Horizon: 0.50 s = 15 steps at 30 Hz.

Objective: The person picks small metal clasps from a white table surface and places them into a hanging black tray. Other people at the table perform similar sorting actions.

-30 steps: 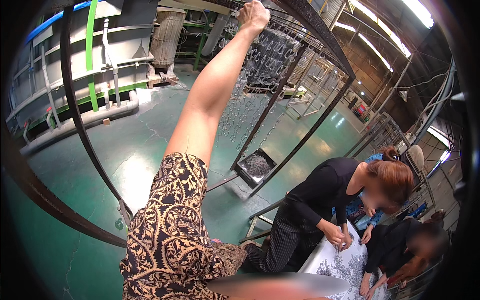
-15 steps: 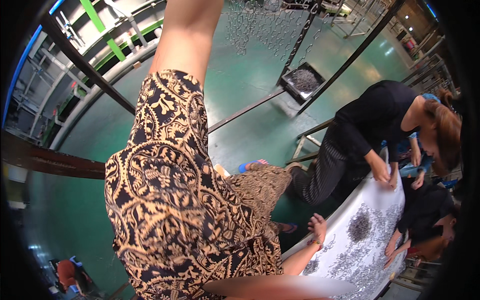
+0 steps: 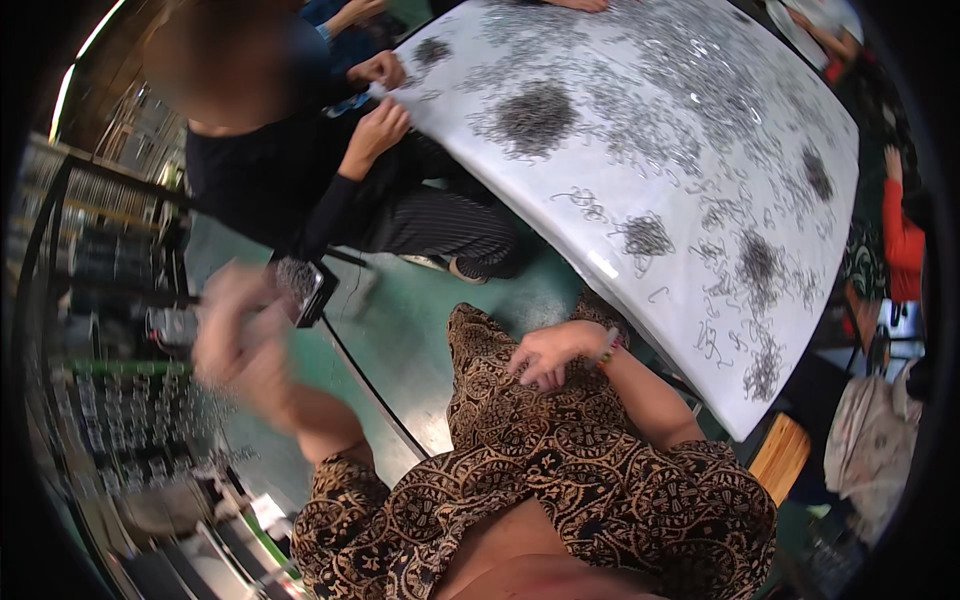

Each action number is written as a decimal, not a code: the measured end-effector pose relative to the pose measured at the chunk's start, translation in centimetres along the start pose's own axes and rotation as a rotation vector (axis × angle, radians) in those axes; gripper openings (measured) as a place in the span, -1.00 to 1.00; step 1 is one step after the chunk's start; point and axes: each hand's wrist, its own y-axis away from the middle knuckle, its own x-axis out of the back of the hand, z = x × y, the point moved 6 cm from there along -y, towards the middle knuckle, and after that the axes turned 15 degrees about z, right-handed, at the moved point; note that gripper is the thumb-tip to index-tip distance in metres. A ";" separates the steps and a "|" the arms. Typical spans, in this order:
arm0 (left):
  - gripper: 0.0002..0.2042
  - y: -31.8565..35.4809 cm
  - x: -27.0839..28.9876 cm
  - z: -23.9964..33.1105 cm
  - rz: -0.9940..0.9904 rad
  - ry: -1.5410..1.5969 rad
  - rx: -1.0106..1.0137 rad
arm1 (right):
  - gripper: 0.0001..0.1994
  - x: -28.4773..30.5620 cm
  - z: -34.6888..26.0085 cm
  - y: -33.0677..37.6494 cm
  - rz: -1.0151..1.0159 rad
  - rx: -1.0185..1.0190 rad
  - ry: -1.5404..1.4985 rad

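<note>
A: Your right hand (image 3: 552,352): where is it?

B: Resting on your lap, on the brown patterned fabric (image 3: 520,440). Fingers loosely curled downward, pinching nothing. Beaded bracelet (image 3: 606,346) at the wrist. It sits just beside the near edge of the white surface (image 3: 690,290).

A: And your left hand (image 3: 235,335)?

B: Raised off to your left, motion-blurred. Whether it is spread or pressed around anything, cannot tell. Nearest thing is a small dark tray (image 3: 305,287) heaped with grey metal bits, just to the right of the hand; touching or apart, cannot tell.

A: What lies on the surface?

B: Small bent wire hooks (image 3: 535,115), scattered all over and gathered in dense dark piles. Largest pile at upper left of the sheet, smaller clumps (image 3: 760,262) toward the right edge, loose single pieces near your side.

A: Others around you?

B: A person in black (image 3: 270,170) sits across the green floor (image 3: 400,340), both hands at the far left corner of the surface. Another person's red sleeve (image 3: 900,240) shows at the right rim. A thin dark rod (image 3: 365,385) slants over the floor below the tray. Racks (image 3: 120,400) at your far left, blurred.
</note>
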 end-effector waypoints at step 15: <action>-0.87 17.6 -50.7 8.7 -0.887 -0.040 0.006 | -0.73 6.6 8.5 23.8 1.217 0.020 -0.597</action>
